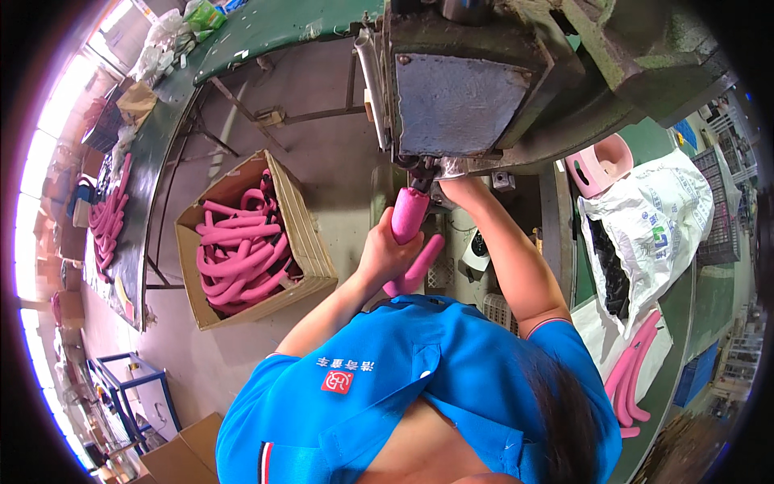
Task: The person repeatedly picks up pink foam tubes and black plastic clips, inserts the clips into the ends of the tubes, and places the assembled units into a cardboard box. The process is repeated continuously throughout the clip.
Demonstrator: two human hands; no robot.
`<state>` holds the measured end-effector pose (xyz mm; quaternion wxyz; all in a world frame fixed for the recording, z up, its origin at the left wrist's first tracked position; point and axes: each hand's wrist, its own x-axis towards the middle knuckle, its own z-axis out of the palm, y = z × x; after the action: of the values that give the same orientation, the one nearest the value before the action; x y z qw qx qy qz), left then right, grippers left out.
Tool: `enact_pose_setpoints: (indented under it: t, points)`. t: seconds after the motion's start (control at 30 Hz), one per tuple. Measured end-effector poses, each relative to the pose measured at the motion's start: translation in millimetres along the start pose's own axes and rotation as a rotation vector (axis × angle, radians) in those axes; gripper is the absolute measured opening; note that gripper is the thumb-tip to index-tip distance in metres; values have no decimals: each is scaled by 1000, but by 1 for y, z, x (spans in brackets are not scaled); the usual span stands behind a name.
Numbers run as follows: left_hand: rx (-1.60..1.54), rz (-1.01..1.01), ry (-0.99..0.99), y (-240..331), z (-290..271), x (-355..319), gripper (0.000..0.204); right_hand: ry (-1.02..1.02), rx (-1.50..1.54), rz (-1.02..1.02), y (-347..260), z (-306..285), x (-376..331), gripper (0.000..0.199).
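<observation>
My left hand (385,252) is wrapped round a pink foam-covered tube (411,214). The tube's upper end points up at the dark metal tooling (421,176) under the head of a large machine (459,101), touching it or very close. Below my hand a curved pink length (424,260) shows, apparently part of the same tube. My right hand (459,190) reaches up to the machine's underside, just right of the tooling. Its fingers are hidden behind the machine's lower edge, so what they touch does not show.
An open cardboard box (321,256) full of bent pink tubes stands at left on the floor. More pink tubes (109,218) lie on the far-left bench. At right are a white woven sack (657,226) with black pieces, a pink plastic container (601,165) and loose pink tubes (633,375).
</observation>
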<state>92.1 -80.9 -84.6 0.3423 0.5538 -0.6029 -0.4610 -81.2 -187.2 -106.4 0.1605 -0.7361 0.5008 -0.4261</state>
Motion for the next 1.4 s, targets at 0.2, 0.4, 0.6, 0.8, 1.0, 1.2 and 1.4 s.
enact_pose_setpoints:
  t: [0.2, 0.4, 0.6, 0.8, 1.0, 1.2, 1.4]
  points:
    - [277, 65, -22, 16, -11, 1, 37, -52, -38, -44, 24, 2, -8, 28]
    - [362, 67, -128, 14, -20, 13, 39, -266, -145, 118, 14, -12, -7, 39]
    - [123, -21, -324, -16, -24, 29, 43, -126, -186, 113, 30, 2, -21, 39]
    - [245, 8, -409, -13, -35, 47, 45, 92, 75, 414, 115, 7, -23, 38]
    - [441, 54, -329, -12, -44, 45, 46, -346, -417, 858, 110, 52, -29, 34]
    - [476, 25, -349, -8, -44, 44, 49, -661, -592, 673, 169, 74, -52, 37]
    - [437, 8, -354, -8, -44, 44, 48, -375, -431, 951, 177, 80, -49, 38]
